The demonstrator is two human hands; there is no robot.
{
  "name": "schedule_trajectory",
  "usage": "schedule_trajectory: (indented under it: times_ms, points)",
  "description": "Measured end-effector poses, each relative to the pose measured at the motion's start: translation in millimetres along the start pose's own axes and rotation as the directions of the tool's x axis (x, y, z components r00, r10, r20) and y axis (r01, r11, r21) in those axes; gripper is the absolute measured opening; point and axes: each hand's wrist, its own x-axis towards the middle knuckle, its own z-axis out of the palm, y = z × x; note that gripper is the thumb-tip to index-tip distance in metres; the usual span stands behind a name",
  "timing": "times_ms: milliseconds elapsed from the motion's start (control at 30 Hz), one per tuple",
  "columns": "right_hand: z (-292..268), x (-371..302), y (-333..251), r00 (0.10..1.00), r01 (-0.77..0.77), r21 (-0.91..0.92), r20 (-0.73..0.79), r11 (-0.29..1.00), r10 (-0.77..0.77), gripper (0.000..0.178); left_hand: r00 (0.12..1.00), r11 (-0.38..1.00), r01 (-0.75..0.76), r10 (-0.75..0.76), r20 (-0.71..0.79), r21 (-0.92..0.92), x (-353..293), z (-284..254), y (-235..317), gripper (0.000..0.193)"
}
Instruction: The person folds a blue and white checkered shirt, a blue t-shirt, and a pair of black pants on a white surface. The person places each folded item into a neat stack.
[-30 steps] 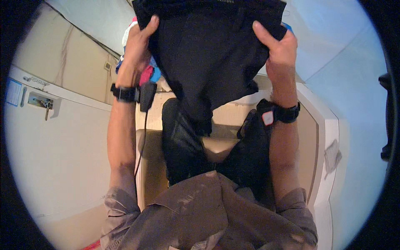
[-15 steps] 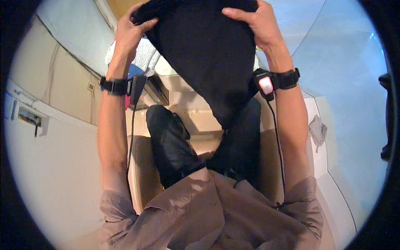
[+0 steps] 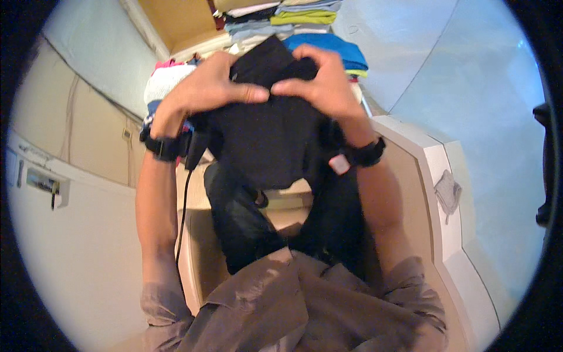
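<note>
A black garment (image 3: 264, 144) hangs in front of me, its lower part above my knees; I cannot make out what kind it is. My left hand (image 3: 214, 88) grips its upper edge from the left, thumb across the front. From the right, my right hand (image 3: 319, 85) grips the same edge, its thumb almost meeting the other one. Some of the cloth is folded up above the thumbs, and the fingers behind it are mostly hidden. Each wrist wears a black strap with a small device.
Beyond the garment are several stacks of folded clothes (image 3: 305, 17), with blue cloth (image 3: 337, 50) nearer on the right. White textured cloth (image 3: 167, 82) lies at the left. A grey rag (image 3: 448, 192) hangs on the pale ledge to my right. A white door-like panel (image 3: 82, 246) stands at the left.
Both hands have come together and nearer to me, drawing in the garment's spread upper edge. The garment now hangs shorter and narrower, and the stacked clothes behind it have come into view.
</note>
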Motion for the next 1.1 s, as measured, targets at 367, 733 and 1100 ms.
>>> schedule_trajectory:
  times_ms: [367,733,1100]
  points:
    - [40.0,-34.0,20.3,0.988,-0.045,0.407,0.155,0.912,-0.020,0.060,0.924,0.909,0.381,-0.371,0.089,-0.166,-43.9,28.5,0.1,0.040]
    - [50.5,-95.4,147.1,0.775,-0.523,0.145,0.490,0.840,0.399,0.034,0.827,0.900,0.403,-0.436,-0.355,-0.166,-46.2,-39.6,33.5,0.071]
    - [30.5,-82.7,134.4,0.923,-0.367,0.484,0.082,0.794,0.376,0.024,0.860,0.959,0.244,-0.281,-0.426,-0.141,-53.9,-67.8,29.4,0.058]
